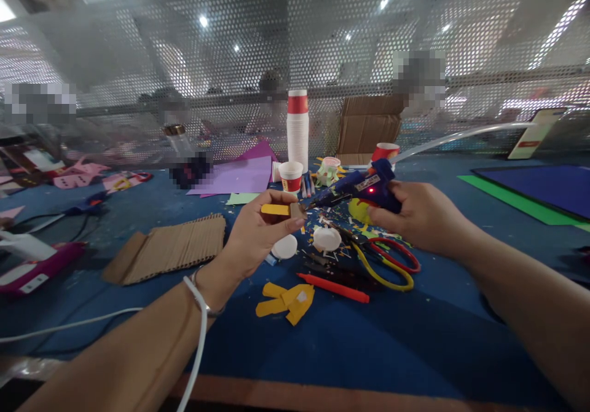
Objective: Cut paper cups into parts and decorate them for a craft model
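Near the middle, my left hand [258, 230] is closed on a small brown cardboard piece [297, 211] with a yellow paper strip [275, 209] beside it. My right hand [410, 215] is wrapped round the handle of a blue glue gun [354, 187], whose red light is lit. The gun's nozzle points left, at the cardboard piece; whether they touch is too small to tell. Below my hands lie two white discs [327, 238], a red marker [334, 287], yellow-handled scissors [385, 270] and cut yellow paper pieces [288, 301].
Stacked paper cups [297, 132] stand at the back centre, with another cup [291, 177] in front. Corrugated cardboard [173, 249] lies left, and purple sheets [239, 175] lie behind it. A white cable [198, 338] crosses my left wrist. Blue and green sheets [516, 200] are at right.
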{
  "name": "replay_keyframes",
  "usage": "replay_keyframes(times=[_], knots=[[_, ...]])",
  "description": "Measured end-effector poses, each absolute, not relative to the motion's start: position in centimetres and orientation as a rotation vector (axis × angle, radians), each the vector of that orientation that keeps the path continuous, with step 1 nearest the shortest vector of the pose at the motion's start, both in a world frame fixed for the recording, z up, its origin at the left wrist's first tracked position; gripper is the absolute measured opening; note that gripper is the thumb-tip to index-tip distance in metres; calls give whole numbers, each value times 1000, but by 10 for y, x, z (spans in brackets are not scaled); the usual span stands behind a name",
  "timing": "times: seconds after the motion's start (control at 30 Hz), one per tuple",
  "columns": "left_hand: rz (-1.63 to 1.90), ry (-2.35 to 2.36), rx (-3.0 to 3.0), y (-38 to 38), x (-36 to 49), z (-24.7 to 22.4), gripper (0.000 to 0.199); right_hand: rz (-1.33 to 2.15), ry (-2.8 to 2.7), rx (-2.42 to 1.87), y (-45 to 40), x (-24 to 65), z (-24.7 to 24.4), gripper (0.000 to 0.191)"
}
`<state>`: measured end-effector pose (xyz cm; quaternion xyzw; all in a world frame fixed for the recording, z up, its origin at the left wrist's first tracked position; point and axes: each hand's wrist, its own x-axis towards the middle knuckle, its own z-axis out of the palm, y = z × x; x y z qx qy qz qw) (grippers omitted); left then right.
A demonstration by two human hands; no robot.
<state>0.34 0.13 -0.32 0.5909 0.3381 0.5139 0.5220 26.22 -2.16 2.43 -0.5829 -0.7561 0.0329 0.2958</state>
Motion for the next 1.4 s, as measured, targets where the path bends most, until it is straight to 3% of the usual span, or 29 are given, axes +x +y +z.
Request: replay_keyframes(times=[0.57,1.1,1.23,1.4], knots=[[1241,845,1685,-4,3,3,36,22,-2004,-1470,-22,259,21,26],[1259,776,1456,-4,6,-2,40,12,-1705,-2220,-2,313,45,27],[1254,758,1433,-5,6,-2,40,-58,-1788,-2267,7,326,38,31],[1258,706,1397,-5,8,-2,37,138,-1787,-2237,12,325,24,31]])
